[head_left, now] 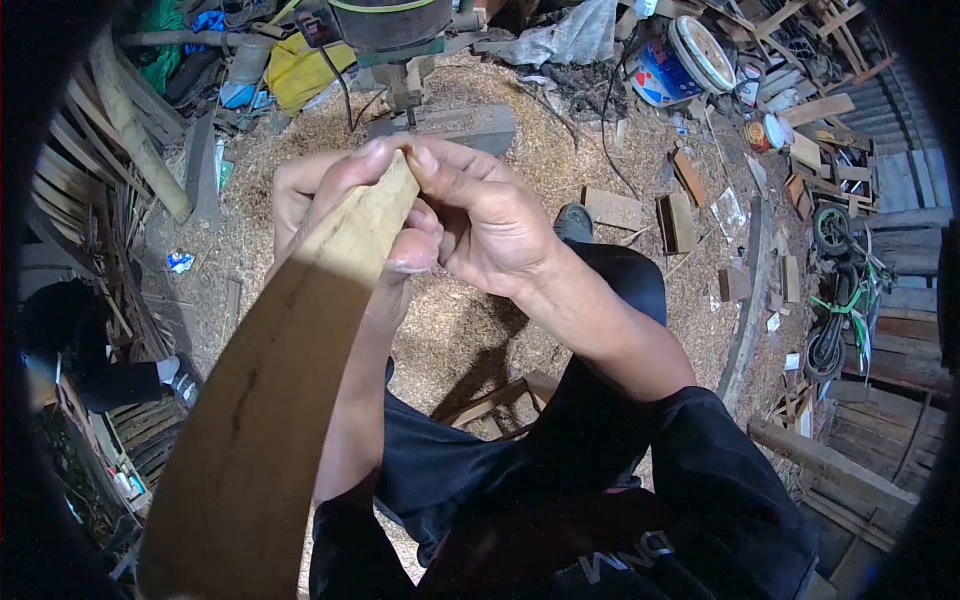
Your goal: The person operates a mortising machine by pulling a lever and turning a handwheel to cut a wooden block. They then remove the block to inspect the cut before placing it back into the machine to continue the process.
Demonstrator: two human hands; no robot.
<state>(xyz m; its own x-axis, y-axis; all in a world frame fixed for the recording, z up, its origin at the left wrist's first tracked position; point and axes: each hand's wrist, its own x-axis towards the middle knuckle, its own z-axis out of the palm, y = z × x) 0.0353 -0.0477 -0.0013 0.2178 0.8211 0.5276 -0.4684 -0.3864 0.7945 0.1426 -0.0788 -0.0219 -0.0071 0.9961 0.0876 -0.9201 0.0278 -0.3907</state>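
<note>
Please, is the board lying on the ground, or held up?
Held up: the left hand and right hand grip the board near its narrow tip, and it hides part of the left forearm.

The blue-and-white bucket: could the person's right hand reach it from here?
Probably not: the bucket lies well beyond the right hand, which is busy at the tip of the wooden piece.

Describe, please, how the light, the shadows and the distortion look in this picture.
In the head view, the long tan wooden board is bright at its narrow tip but shaded along its nearer part; also in the head view, a dark shadow falls on the brown sawdust-covered floor; the head view's corners are black, and its edges look bowed.
</note>
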